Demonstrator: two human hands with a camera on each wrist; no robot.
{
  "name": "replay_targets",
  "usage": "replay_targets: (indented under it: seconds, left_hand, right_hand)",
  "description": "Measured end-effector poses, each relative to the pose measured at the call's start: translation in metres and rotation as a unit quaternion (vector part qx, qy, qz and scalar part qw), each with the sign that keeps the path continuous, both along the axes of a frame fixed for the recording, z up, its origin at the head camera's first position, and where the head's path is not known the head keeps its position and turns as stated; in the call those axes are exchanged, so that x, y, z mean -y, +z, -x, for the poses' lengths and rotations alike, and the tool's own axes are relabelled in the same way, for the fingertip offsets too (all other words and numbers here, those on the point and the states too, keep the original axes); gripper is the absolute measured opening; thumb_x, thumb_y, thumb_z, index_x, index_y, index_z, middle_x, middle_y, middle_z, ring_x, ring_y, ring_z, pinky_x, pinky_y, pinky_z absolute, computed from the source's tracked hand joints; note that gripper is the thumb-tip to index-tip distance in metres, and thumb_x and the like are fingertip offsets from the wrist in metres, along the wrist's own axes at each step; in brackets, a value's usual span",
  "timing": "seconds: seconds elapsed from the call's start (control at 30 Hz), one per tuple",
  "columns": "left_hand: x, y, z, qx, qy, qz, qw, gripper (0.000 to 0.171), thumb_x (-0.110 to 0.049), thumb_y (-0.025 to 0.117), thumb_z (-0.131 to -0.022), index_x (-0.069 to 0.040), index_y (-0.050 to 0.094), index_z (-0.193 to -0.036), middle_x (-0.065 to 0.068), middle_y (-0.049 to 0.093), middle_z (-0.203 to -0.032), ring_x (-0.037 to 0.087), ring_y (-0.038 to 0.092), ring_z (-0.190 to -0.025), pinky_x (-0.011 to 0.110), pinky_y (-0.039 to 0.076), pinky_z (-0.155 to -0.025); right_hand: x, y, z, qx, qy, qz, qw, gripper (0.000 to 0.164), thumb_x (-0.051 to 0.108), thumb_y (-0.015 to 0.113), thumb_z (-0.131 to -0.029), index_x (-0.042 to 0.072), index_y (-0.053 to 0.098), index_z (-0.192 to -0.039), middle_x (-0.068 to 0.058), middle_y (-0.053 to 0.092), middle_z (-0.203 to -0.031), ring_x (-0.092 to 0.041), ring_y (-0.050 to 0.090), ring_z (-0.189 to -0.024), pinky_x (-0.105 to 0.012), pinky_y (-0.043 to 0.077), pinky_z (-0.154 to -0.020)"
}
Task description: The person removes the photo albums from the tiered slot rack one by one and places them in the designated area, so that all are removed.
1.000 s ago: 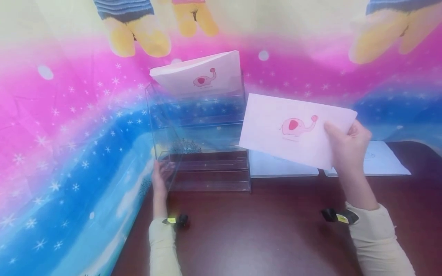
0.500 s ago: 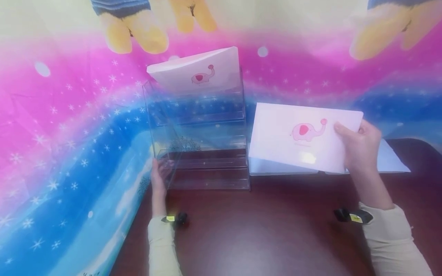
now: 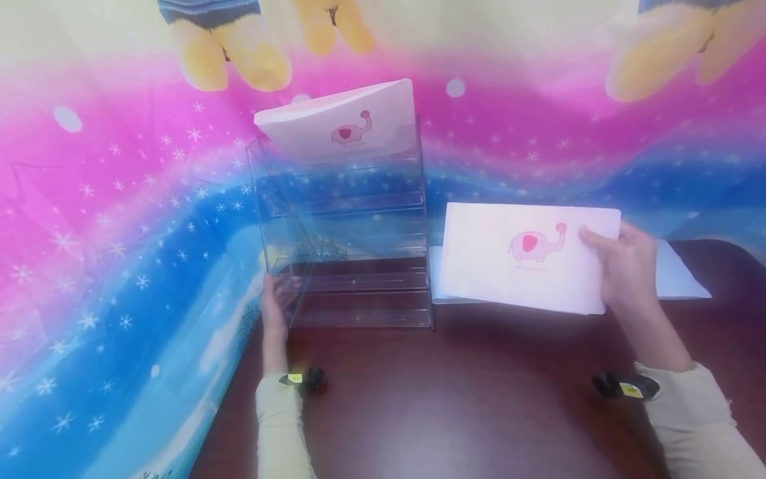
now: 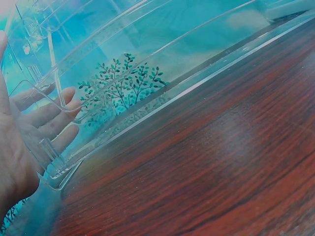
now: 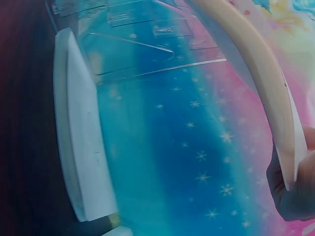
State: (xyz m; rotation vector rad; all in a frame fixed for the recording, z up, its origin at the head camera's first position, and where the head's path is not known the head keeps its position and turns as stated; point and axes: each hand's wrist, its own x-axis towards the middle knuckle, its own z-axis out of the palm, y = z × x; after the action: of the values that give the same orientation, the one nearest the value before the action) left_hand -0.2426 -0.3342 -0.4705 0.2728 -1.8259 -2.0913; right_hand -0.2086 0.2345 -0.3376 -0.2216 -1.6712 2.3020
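My right hand (image 3: 628,266) grips the right end of a thick stack of white paper (image 3: 479,259) printed with a pink elephant, thumb on the front face. From the right wrist view the stack's pale edge (image 5: 261,64) curves slightly. To the left stands a clear tiered acrylic rack (image 3: 359,283); a similar elephant-printed stack (image 3: 380,140) leans in its top tier. My left hand (image 3: 276,309) is at the rack's lower left side, and its loosely extended fingers (image 4: 64,137) show through the clear plastic in the left wrist view.
White stacks lie on the dark wood table (image 3: 383,399) right of the rack: one (image 3: 437,279) mostly hidden behind the held stack, another (image 3: 679,276) farther right. A colourful printed cloth (image 3: 149,219) hangs behind and along the left.
My right hand has moved the held stack right and lower, away from the rack, and levelled it. My left hand stays at the rack's side.
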Motion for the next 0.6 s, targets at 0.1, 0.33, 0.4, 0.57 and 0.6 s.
replay_targets:
  seconds: [0.1,0.33,0.4,0.57,0.6]
  left_hand:
    - [0.0,0.0,0.0,0.003,-0.004,-0.002,1.0,0.083,-0.069,0.031,-0.105,0.003,0.049,-0.144,0.031,0.055,-0.141,0.041,0.054,-0.13,0.046,0.037,-0.116]
    - [0.001,0.001,-0.002,-0.005,-0.007,-0.002,1.0,0.08,-0.064,0.028,-0.108,0.003,0.048,-0.145,0.03,0.055,-0.141,0.043,0.052,-0.131,0.048,0.036,-0.117]
    - [0.001,0.002,-0.002,-0.008,-0.011,-0.007,0.9999,0.078,-0.062,0.027,-0.109,0.004,0.047,-0.145,0.03,0.055,-0.141,0.044,0.051,-0.132,0.049,0.035,-0.118]
    - [0.0,0.002,0.0,-0.009,-0.008,-0.013,0.9998,0.076,-0.058,0.025,-0.111,0.007,0.046,-0.145,0.03,0.057,-0.14,0.046,0.049,-0.132,0.05,0.035,-0.118]
    - [0.0,0.002,0.0,-0.006,-0.006,-0.013,0.9999,0.076,-0.058,0.025,-0.111,0.006,0.047,-0.145,0.029,0.057,-0.139,0.045,0.05,-0.132,0.05,0.035,-0.118]
  right_hand:
    - [-0.001,-0.006,-0.001,0.009,0.015,-0.005,1.0,0.022,0.011,0.083,-0.089,0.018,0.076,-0.108,0.006,0.073,-0.1,-0.007,0.073,-0.08,-0.023,0.06,-0.061]
    - [0.001,-0.018,-0.002,0.065,0.031,-0.073,0.995,0.024,0.019,0.082,-0.091,0.02,0.068,-0.111,0.011,0.072,-0.09,-0.006,0.07,-0.073,-0.024,0.059,-0.058]
    - [0.0,-0.022,-0.001,0.064,0.038,-0.083,0.994,0.022,0.018,0.082,-0.092,0.021,0.068,-0.109,0.01,0.071,-0.089,-0.007,0.07,-0.071,-0.025,0.059,-0.057]
    - [-0.002,-0.031,0.0,0.078,0.043,-0.155,0.984,0.014,0.019,0.077,-0.096,0.023,0.067,-0.105,0.012,0.07,-0.083,-0.008,0.069,-0.067,-0.027,0.058,-0.054]
    - [-0.002,-0.033,0.0,0.083,0.045,-0.166,0.982,0.014,0.02,0.077,-0.096,0.022,0.066,-0.106,0.012,0.07,-0.082,-0.008,0.069,-0.067,-0.027,0.058,-0.054]
